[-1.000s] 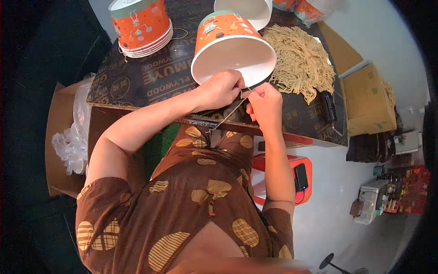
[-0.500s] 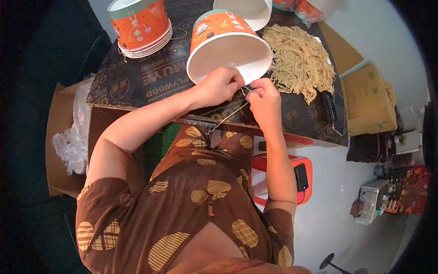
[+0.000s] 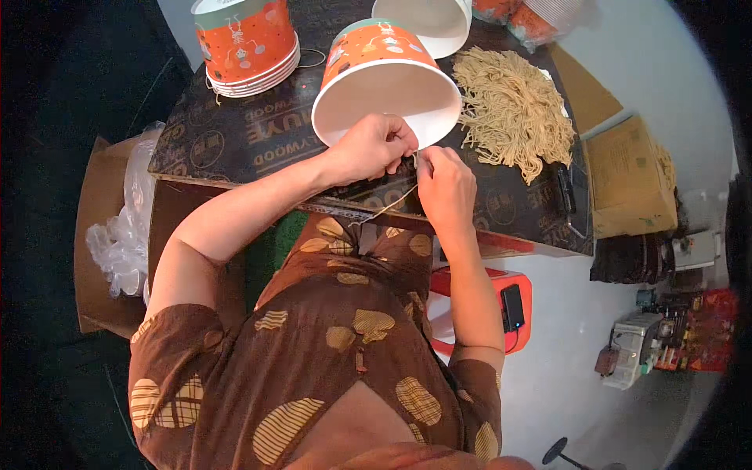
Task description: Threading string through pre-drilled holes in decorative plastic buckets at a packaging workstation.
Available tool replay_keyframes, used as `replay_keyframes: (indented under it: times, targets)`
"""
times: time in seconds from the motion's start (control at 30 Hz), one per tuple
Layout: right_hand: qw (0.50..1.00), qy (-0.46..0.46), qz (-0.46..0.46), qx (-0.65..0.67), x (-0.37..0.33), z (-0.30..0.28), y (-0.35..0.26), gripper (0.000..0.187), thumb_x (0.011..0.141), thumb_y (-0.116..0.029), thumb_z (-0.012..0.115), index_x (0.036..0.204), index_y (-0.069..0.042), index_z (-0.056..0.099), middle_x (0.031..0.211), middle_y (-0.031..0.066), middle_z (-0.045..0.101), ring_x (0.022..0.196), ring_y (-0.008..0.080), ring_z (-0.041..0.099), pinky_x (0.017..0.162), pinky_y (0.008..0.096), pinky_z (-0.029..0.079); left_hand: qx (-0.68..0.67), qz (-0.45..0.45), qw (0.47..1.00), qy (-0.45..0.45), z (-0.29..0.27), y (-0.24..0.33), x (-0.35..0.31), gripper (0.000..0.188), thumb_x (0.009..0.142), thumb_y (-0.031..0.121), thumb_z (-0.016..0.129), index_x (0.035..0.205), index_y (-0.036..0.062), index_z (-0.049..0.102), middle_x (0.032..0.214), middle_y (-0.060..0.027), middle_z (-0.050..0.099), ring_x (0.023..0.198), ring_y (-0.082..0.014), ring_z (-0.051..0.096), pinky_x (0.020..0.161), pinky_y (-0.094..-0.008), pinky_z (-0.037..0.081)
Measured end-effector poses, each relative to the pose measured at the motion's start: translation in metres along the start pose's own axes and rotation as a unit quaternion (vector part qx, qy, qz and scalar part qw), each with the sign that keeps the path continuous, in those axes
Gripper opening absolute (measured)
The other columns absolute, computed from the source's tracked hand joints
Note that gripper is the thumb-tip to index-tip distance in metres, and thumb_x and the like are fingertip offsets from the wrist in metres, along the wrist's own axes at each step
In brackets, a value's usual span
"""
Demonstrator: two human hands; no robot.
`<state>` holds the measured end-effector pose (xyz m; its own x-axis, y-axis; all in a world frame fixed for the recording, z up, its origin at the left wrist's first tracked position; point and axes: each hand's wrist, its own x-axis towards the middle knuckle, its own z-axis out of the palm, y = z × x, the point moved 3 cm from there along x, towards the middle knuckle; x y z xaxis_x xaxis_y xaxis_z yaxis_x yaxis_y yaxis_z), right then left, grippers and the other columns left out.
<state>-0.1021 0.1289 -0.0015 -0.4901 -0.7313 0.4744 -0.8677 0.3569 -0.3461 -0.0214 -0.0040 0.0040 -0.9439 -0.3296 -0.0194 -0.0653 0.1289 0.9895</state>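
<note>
An orange paper bucket [image 3: 384, 98] with a white inside lies on its side at the table's front, its wide mouth turned toward me. Right at its lower rim, my left hand [image 3: 376, 147] pinches a thin beige string [image 3: 395, 201] between thumb and forefinger. My right hand [image 3: 446, 180] is closed on the same string, its fingertips almost touching the left ones. From there the string's loose end slants down left past the table edge. Fingers hide the spot where the string meets the rim.
A stack of orange buckets [image 3: 247, 47] stands at the back left. Another white bucket [image 3: 427, 27] lies behind mine. To the right is a heap of beige strings [image 3: 517, 110], with a black tool [image 3: 565, 190] beside it. Cardboard boxes [image 3: 630, 176] flank the dark plywood table [image 3: 227, 149].
My right hand has drawn in closer to the left one, turning inward with its fingers now bunched at the string. The bucket has shifted slightly left in view.
</note>
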Motion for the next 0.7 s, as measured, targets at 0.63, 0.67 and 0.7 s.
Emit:
replay_keyframes:
  times: [0.63,0.67,0.7]
  targets:
    - [0.995,0.077,-0.062,0.022,-0.001,0.006,-0.011,0.010,0.087,-0.013,0.063,0.088,-0.006,0.057,0.080,0.0118,0.063,0.068,0.0332,0.064,0.058,0.0423,0.050,-0.007,0.015,0.996,0.087,0.002,-0.007,-0.002,0.007,0.087,-0.001,0.053,0.092,-0.0060,0.055,0.062,-0.0060,0.054,0.045,-0.0117,0.051,0.035,-0.0272,0.037]
    - [0.995,0.083,-0.057,0.022,-0.001,0.006,-0.011,0.010,0.088,-0.013,0.063,0.088,-0.006,0.057,0.078,0.0116,0.063,0.066,0.0329,0.064,0.056,0.0419,0.050,-0.003,0.017,0.996,0.084,0.002,-0.007,-0.002,0.007,0.087,-0.001,0.053,0.090,-0.0057,0.056,0.061,-0.0063,0.054,0.044,-0.0116,0.051,0.034,-0.0273,0.037]
    - [0.994,0.088,-0.053,0.022,0.000,0.006,-0.011,0.010,0.088,-0.013,0.062,0.087,-0.006,0.056,0.076,0.0114,0.063,0.065,0.0327,0.064,0.055,0.0415,0.050,0.000,0.018,0.997,0.082,0.002,-0.007,-0.003,0.006,0.087,-0.001,0.053,0.089,-0.0054,0.056,0.060,-0.0066,0.054,0.043,-0.0116,0.050,0.034,-0.0274,0.037]
